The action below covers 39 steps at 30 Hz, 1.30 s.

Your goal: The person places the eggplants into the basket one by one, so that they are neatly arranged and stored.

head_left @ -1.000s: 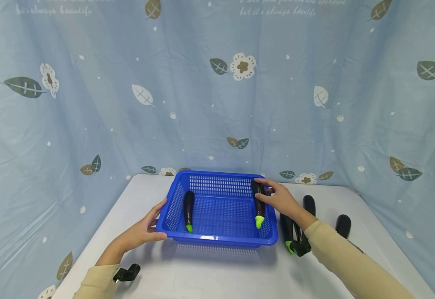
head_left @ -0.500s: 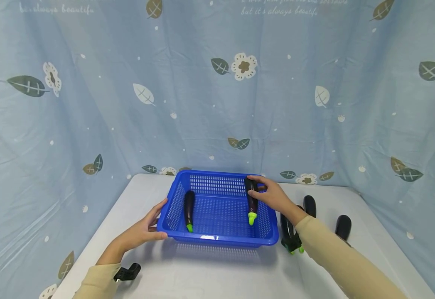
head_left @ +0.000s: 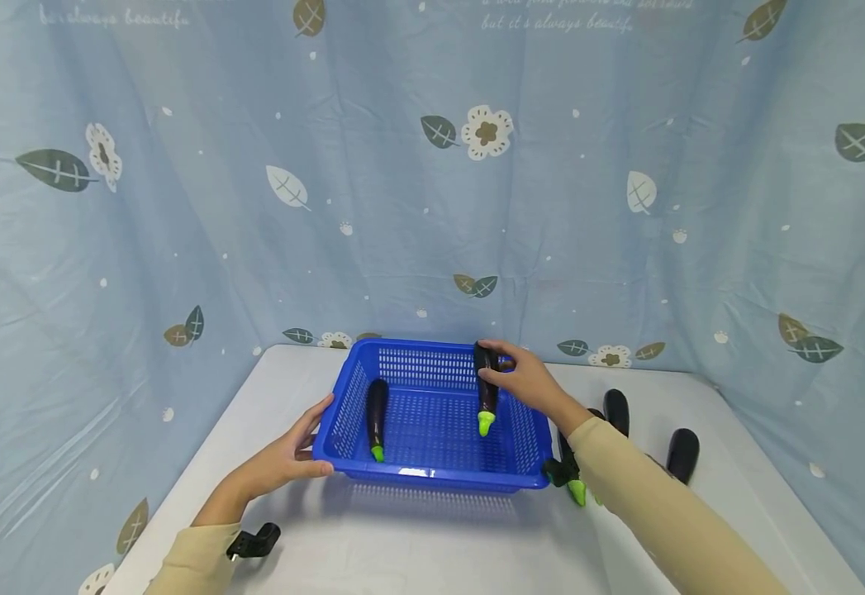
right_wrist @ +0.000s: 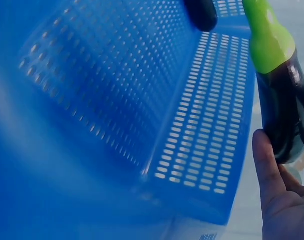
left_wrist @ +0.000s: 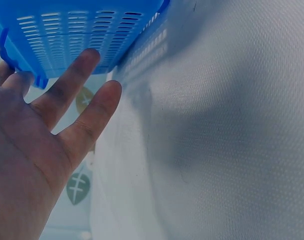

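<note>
A dark eggplant (head_left: 487, 388) with a bright green stem end hangs inside the right part of the blue plastic basket (head_left: 425, 473). My right hand (head_left: 525, 380) pinches it near its dark upper end, with the stem pointing down toward me. In the right wrist view, thumb and fingers hold the eggplant (right_wrist: 284, 110) above the basket's slotted wall. At the basket's left side, my left hand (head_left: 283, 454) holds the rim between thumb and fingers; two fingers stretch out beneath the wall in the left wrist view. Another eggplant (head_left: 377, 417) lies on the left of the basket floor.
Several more eggplants lie on the white table (head_left: 432, 545) right of the basket, including one (head_left: 615, 411) at the back and another (head_left: 682, 454) farther right. My right forearm partly covers them. A patterned blue curtain (head_left: 387, 190) hangs behind the table.
My right hand has carried its eggplant leftward and slightly away from me, over the basket. The left hand and basket stay in place.
</note>
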Each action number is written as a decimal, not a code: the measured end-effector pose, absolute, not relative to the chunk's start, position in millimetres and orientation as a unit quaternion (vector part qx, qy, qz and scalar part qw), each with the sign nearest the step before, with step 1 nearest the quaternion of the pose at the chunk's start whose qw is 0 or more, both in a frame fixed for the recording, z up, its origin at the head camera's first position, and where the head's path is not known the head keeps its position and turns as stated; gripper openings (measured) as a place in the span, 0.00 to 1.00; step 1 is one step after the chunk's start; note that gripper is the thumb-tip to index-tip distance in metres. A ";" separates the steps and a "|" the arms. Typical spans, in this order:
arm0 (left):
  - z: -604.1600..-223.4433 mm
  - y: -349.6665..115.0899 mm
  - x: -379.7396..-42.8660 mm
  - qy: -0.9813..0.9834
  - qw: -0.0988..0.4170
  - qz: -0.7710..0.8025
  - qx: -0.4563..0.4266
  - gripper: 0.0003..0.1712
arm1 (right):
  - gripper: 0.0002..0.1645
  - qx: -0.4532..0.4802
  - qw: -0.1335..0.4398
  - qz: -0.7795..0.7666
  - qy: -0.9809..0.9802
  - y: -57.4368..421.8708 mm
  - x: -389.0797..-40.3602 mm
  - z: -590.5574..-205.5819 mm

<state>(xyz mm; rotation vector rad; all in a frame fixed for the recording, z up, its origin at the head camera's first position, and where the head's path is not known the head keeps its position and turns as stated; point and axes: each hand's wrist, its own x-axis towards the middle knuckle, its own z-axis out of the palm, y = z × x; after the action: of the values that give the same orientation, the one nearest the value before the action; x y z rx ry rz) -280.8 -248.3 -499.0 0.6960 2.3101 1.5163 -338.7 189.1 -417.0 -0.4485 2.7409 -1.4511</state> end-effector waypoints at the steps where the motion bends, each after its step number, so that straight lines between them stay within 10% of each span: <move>1: -499.2 -248.5 -280.6 0.801 0.146 0.528 0.242 0.60 | 0.33 -0.143 0.005 -0.464 0.874 187.9 -339.8 -417.5; 39: -497.9 -247.7 -282.6 0.797 0.146 0.534 0.243 0.60 | 0.30 -0.125 0.053 -0.499 0.856 139.5 -368.6 -440.7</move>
<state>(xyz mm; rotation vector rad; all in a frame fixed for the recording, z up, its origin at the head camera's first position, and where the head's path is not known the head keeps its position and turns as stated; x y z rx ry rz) -282.6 -247.7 -497.9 0.6989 2.2943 1.5363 -368.6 139.5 -440.7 -0.3808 2.6007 -1.5167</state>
